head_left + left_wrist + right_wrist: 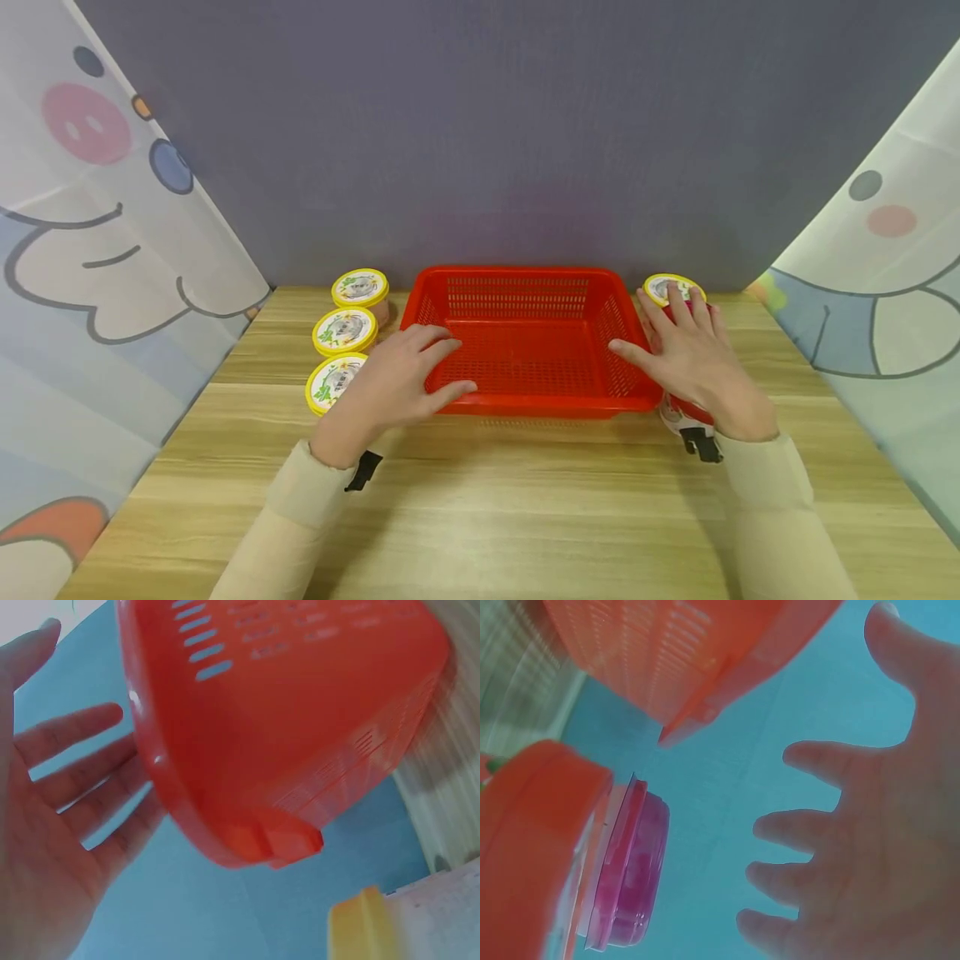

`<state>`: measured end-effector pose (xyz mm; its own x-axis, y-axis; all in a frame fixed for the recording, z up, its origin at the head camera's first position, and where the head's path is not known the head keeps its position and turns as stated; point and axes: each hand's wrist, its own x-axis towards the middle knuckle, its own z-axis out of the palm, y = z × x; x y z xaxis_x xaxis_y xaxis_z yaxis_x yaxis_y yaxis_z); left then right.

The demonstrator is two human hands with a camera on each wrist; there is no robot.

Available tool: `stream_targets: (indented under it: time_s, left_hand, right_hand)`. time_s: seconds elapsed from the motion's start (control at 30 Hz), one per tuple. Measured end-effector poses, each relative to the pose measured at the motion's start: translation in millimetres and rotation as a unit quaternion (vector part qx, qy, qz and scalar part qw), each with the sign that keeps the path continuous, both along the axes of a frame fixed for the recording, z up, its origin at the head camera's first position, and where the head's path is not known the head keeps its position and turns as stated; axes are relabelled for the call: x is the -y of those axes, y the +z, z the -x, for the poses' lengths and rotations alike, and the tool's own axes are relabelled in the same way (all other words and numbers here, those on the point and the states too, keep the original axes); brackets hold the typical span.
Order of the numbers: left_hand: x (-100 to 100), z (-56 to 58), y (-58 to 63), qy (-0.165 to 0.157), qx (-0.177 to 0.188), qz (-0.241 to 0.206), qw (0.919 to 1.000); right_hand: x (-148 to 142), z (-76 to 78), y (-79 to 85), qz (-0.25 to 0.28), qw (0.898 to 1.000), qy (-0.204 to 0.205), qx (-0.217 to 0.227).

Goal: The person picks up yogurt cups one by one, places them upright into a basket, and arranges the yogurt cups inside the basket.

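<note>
A red plastic basket (525, 406) with slotted sides stands on the table between both hands. My left hand (397, 375) hovers by its left front corner, thumb and fingers spread and holding nothing. In the left wrist view, the fingers (97, 772) are near the basket's rim (169, 780). My right hand (693, 358) is spread above the containers right of the basket, its thumb toward the rim. In the right wrist view, the palm (885, 847) faces a magenta container (634, 877) and an orange-red lid (532, 847), apart from both.
Three tubs with yellow-rimmed lids stand in a row left of the basket: a back one (360, 287), a middle one (345, 330) and a front one (330, 387). Another yellow-rimmed tub (657, 286) is at the back right. A grey panel (510, 150) rises behind the table (517, 517).
</note>
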<state>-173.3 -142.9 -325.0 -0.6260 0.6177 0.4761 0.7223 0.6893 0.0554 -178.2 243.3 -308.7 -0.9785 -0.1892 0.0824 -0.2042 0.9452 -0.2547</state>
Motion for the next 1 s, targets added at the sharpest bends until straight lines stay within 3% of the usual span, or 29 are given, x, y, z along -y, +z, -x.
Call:
stream_targets:
  time_s: [0.17,0.4,0.67,1.0]
  left_hand:
    - [-1.1,-4.5,-6.0,-0.019,-0.014,0.023,0.9994]
    - [-5.8,-13.1,-5.0,0.004,0.016,0.069,0.9975]
    - [-9.2,-12.8,-5.8,0.002,0.027,0.086,0.9959]
    - [-10.3,-12.4,-9.9,0.012,0.031,0.100,0.9944]
  right_hand:
    - [-0.8,0.3,0.2,0.000,1.000,0.002,-0.006]
    - [-3.5,0.2,2.2,0.010,1.000,-0.004,0.000]
    - [-12.7,1.3,6.2,0.007,1.000,-0.014,0.003]
    - [-29.2,15.0,10.7,-0.024,0.999,-0.022,0.016]
